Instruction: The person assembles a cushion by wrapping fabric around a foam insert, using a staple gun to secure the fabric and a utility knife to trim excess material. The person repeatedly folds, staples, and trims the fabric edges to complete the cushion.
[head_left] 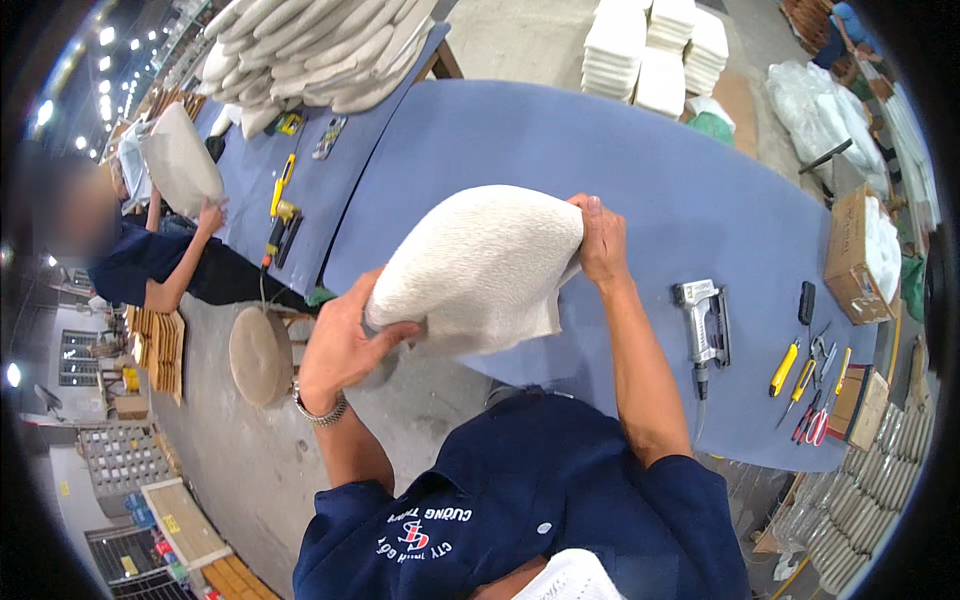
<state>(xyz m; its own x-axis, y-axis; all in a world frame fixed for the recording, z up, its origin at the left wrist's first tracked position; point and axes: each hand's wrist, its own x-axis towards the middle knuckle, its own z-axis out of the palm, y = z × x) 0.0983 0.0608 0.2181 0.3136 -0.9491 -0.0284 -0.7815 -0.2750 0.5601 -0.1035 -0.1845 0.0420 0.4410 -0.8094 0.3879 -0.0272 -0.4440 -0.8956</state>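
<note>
Between my two hands, a cream fabric-covered seat pad [480, 265] is held up tilted over the near edge of the blue-topped table [700, 190]. My left hand [345, 335] is closed on its left side, the thumb across the near face. At the upper right corner my right hand [603, 240] grips the edge, and most of its fingers are hidden behind the pad. A loose flap of cloth hangs from the pad's lower right edge. To the right of my right forearm lies a silver staple gun [703, 325] with a hose at its handle.
Cutters, scissors [817, 428] and screwdrivers lie at the table's right, beside a small box [860, 405] and a cardboard carton [858, 255]. Piled pads [320, 50] stand at the far left. A co-worker [150, 250] holds another pad near a yellow-black staple gun [282, 225]. A round stool [258, 355] stands left.
</note>
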